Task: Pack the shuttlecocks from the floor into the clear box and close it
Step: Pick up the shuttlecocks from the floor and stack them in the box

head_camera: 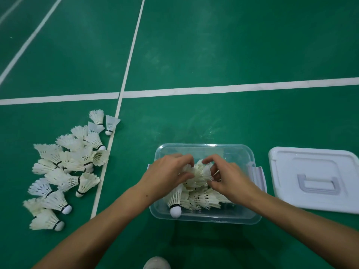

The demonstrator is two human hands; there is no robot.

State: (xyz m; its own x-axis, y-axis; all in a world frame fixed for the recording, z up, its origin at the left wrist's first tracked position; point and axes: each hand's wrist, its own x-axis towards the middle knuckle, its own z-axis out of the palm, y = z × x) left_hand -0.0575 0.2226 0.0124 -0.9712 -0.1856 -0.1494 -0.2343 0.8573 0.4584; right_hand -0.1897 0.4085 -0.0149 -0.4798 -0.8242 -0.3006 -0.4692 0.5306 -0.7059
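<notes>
Over the middle of the clear box [204, 150], the fingers [187, 159] of the left hand [169, 174] curl down onto a bunch of white shuttlecocks [201, 174], with the thumb pressed against the feathers from the near side. Opposite, the right hand [226, 178] has its own fingers bent round the same bunch, forefinger and thumb pinching the feathered skirts from the far and right sides. Both hands grip this cluster between them, inside the box and above the shuttlecocks already lying there.

Those packed shuttlecocks [204, 199] lie on their sides in a loose heap, cream-white feathers fanned out, each with a thin dark band above a rounded white cork. One [174, 202] lies at the near left corner with its cork against the front wall. Box walls are see-through with a bluish tint and rounded corners, and a pale latch [257, 175] hangs folded out on the right side.

Just right of the box, apart from it, a white lid [314, 177] lies flat on the green floor [194, 55] with its grey handle up. Well to the left, a pile of loose shuttlecocks [66, 166] sprawls beside a white court line [127, 70], pointing every way. At the bottom edge the toe of a pale shoe [156, 263] shows.
</notes>
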